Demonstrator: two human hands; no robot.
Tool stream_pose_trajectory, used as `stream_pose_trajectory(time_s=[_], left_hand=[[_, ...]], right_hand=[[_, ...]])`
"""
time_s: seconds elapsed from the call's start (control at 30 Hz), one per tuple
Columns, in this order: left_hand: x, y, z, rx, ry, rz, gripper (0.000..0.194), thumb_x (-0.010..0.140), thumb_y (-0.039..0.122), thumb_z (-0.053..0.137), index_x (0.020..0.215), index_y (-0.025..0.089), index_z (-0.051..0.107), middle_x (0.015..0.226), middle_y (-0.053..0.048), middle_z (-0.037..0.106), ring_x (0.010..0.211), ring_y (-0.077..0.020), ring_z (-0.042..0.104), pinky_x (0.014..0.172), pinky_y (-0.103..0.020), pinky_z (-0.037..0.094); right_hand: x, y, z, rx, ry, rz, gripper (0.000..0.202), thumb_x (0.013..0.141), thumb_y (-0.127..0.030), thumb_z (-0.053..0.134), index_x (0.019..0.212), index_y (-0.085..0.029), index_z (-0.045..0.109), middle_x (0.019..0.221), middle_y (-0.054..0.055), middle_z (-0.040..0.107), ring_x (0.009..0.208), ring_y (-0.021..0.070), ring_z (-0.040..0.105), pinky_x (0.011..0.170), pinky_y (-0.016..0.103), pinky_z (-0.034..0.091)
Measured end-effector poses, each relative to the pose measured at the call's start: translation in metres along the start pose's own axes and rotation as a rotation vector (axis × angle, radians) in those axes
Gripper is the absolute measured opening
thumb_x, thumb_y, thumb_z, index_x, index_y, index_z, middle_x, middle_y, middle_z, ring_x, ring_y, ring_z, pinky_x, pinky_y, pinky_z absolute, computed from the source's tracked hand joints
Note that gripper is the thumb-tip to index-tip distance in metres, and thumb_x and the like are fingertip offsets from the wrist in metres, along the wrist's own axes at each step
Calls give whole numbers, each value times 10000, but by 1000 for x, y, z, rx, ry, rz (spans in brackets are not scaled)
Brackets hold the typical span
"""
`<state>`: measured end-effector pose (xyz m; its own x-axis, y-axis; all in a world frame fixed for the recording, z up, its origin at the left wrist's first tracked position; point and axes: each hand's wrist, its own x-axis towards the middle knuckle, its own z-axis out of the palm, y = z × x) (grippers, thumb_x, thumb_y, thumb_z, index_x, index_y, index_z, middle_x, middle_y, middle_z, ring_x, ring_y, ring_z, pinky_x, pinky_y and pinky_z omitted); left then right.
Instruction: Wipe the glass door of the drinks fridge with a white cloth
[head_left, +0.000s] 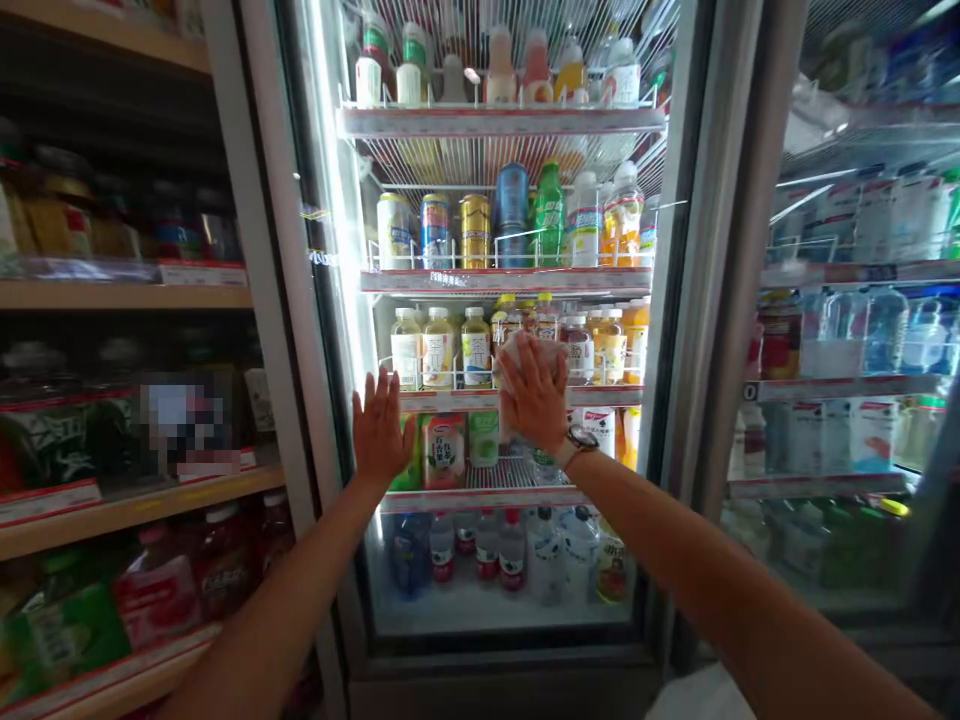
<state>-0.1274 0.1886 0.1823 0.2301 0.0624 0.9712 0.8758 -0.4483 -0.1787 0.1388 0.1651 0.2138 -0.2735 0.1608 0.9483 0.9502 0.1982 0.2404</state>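
Against the glass door (pixel 480 560) of the drinks fridge (pixel 679 300), both hands are up at mid height. Left hand (pixel 381 428) is spread flat, fingers wide, palm on the glass, holding nothing. Right hand (pixel 534 392) is pressed flat over a white cloth (pixel 525 348), pinning it to the glass w/ palm & fingers rather than gripping it; cloth sits roughly level w/ the shelf of yellow-cap bottles (pixel 439 345), just right of door centre. Watch (pixel 581 438) on the right wrist.

Judging by this, it's a wipe of the door front. To do it well: keep the whole palm behind the cloth so pressure is even, work in overlapping passes, top to bottom, edge to edge, incl. by the frame. Left hand is prob. bracing the door so it doesn't swing or rattle, so keep it steady but shift it off spots already wiped or it'll leave prints. Refold cloth when it smears. Can't tell if the cloth is damp or if streaks remain, too much glare from the strip light (pixel 330 200)
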Motion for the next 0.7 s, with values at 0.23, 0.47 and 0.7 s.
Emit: stream_pose_trajectory(time_s=[0.23,0.47,0.7], left_hand=[[29,81,34,-35,-29,89,693,981,331,392,1567,187,51,1621,-86,135,1507,-249,67,1235,-485,102],[21,85,51,20,-47,87,708,973,349,421,1566,197,65,1614,-80,169,1505,-257,104,1232,-496,126],[22,87,51,32,-35,78,705,975,362,417,1566,190,72,1610,-88,187,1505,-250,98,1233,-494,127]], right_hand=[[-108,-37,19,35,-114,-158,573,964,-367,475,1511,-251,352,1554,99,381,1482,243,216,1196,519,-39],[-205,-50,29,52,-140,-245,490,952,-314,508,1440,-287,470,1499,37,475,1491,200,177,1212,475,-32],[-125,-11,12,21,-133,-296,526,951,-209,479,1465,-308,424,1522,28,444,1464,190,259,1213,468,31]])
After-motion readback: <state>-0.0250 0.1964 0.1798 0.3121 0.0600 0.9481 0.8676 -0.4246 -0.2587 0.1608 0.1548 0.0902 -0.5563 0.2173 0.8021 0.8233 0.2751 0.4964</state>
